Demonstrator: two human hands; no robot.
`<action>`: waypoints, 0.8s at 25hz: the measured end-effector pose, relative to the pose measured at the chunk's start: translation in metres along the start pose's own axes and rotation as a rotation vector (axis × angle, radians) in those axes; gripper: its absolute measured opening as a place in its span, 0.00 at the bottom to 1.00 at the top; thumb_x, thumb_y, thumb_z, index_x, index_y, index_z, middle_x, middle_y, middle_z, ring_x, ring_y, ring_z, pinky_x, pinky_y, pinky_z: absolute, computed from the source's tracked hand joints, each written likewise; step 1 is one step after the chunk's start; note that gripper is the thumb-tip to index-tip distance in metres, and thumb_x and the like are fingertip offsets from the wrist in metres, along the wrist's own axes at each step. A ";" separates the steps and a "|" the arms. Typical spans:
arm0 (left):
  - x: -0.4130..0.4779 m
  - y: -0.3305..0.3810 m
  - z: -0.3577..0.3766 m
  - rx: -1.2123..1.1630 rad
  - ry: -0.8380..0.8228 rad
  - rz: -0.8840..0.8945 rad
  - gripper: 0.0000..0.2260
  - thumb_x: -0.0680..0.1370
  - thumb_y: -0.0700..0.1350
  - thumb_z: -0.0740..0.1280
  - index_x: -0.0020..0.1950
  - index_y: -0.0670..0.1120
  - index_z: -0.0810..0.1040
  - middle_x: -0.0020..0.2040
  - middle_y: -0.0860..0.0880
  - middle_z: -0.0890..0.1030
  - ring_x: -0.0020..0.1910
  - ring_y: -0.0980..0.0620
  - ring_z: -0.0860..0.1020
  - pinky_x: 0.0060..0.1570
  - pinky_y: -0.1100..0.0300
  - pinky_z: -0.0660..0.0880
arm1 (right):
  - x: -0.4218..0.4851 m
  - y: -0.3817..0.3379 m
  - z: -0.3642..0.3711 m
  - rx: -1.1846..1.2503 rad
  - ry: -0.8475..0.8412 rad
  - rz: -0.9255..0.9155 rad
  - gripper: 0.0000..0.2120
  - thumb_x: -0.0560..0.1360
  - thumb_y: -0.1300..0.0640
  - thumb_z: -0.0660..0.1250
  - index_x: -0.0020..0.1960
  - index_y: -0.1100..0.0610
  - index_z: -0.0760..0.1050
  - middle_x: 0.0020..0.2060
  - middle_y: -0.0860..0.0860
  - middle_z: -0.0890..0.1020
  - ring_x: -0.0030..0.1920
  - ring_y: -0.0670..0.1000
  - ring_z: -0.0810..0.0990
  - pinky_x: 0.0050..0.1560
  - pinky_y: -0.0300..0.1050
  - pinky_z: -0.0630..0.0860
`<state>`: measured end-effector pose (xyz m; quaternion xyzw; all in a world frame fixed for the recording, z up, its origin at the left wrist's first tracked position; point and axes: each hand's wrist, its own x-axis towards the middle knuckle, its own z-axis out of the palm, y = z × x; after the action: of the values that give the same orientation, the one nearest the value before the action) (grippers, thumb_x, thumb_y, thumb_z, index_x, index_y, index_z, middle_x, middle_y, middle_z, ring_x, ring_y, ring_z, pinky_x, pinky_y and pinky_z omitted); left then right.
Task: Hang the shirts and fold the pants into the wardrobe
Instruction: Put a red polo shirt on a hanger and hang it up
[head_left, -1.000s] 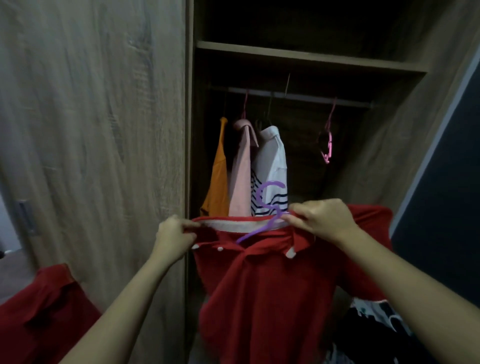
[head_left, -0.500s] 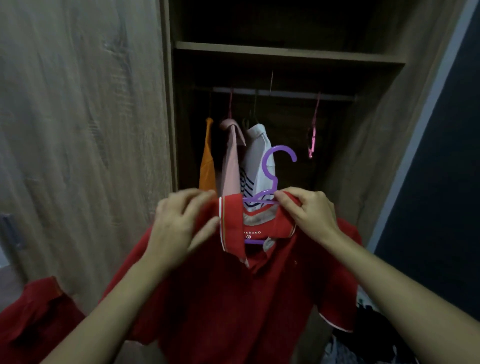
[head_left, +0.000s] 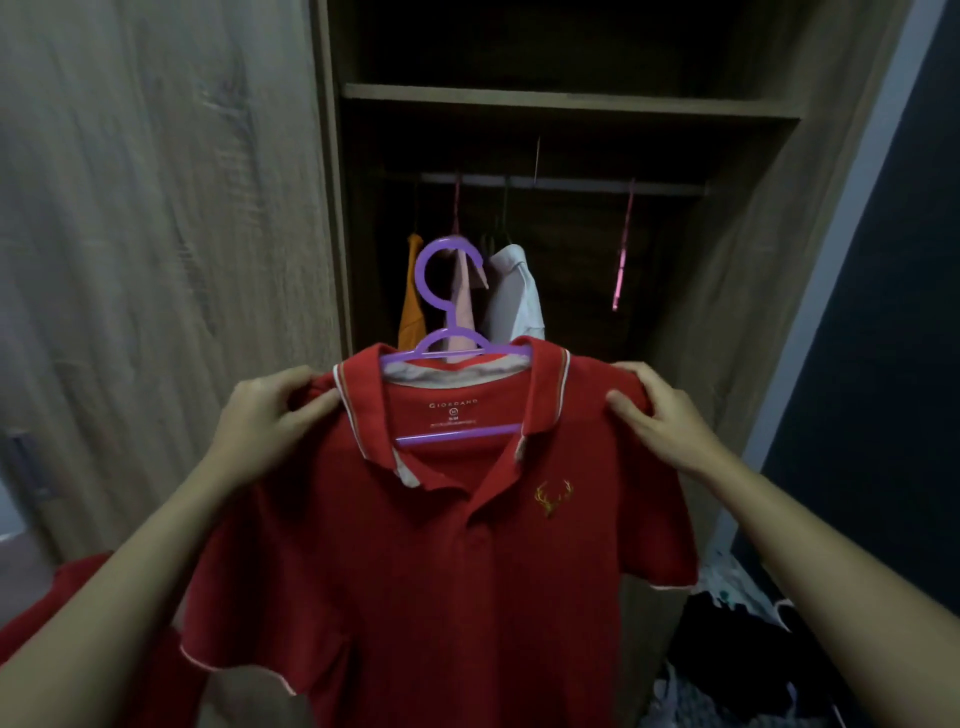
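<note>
The left hand (head_left: 270, 415) pinches one shoulder of the red polo shirt (head_left: 441, 571), and the right hand (head_left: 662, 418) grips the other. Between the fingers, the shirt sits on one purple hanger (head_left: 450, 318), its hook sticking up. Above the fingers, the wardrobe rail (head_left: 571, 183) holds three shirts: an orange shirt (head_left: 411, 312), a pink shirt (head_left: 467, 312) and a white shirt (head_left: 517, 296). One bare pink hanger (head_left: 621, 260) hangs further right, with open rail between.

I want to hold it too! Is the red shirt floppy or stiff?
Probably floppy: the red shirt sags in folds below the purple hanger. Likely light: the left hand and right hand only pinch its shoulders.
</note>
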<state>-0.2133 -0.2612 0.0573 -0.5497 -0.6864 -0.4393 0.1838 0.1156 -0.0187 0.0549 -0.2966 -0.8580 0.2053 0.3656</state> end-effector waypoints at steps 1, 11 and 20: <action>0.002 -0.001 -0.003 0.002 -0.012 0.004 0.14 0.69 0.63 0.60 0.33 0.55 0.74 0.25 0.54 0.72 0.27 0.60 0.68 0.31 0.59 0.66 | -0.003 0.005 0.001 0.019 -0.003 -0.011 0.18 0.73 0.39 0.62 0.58 0.47 0.73 0.47 0.44 0.80 0.49 0.45 0.80 0.53 0.44 0.75; 0.011 0.017 -0.003 -0.134 -0.127 0.011 0.04 0.68 0.64 0.63 0.40 0.69 0.77 0.36 0.63 0.80 0.30 0.66 0.73 0.34 0.63 0.70 | 0.005 -0.017 -0.004 -0.175 -0.058 -0.225 0.24 0.74 0.32 0.51 0.54 0.47 0.74 0.46 0.42 0.80 0.48 0.46 0.79 0.51 0.50 0.75; 0.011 -0.028 -0.009 -0.094 -0.061 -0.082 0.18 0.76 0.57 0.62 0.35 0.45 0.71 0.30 0.53 0.70 0.31 0.61 0.67 0.34 0.61 0.66 | 0.015 -0.010 -0.003 0.053 0.167 -0.059 0.28 0.66 0.25 0.56 0.40 0.48 0.77 0.32 0.47 0.80 0.37 0.47 0.78 0.47 0.60 0.75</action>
<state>-0.2443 -0.2623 0.0594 -0.5421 -0.6922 -0.4615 0.1184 0.1056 -0.0158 0.0706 -0.2775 -0.8272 0.1914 0.4494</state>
